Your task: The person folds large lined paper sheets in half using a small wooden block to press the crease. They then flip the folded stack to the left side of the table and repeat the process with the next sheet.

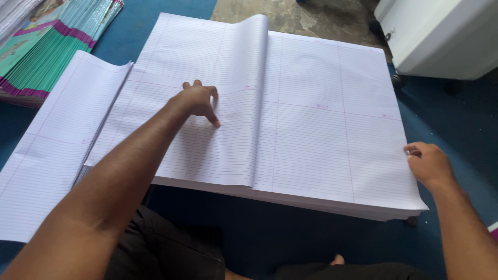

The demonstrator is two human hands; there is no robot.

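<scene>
A thick stack of large white ruled paper sheets [321,129] lies on the blue floor in front of me. A top sheet is folded over to the left half, its curved fold [257,103] running down the middle. My left hand [198,100] presses flat on that folded sheet, fingers spread, index finger pointing down. At the stack's right edge, my right hand [428,163] pinches the edge of the top sheets with curled fingers.
A second pile of ruled sheets [46,140] lies at the left, partly under the main stack. Colourful booklet covers [46,46] are stacked at the far left. A white machine [441,36] stands at the upper right. My dark-clothed legs [171,249] are below.
</scene>
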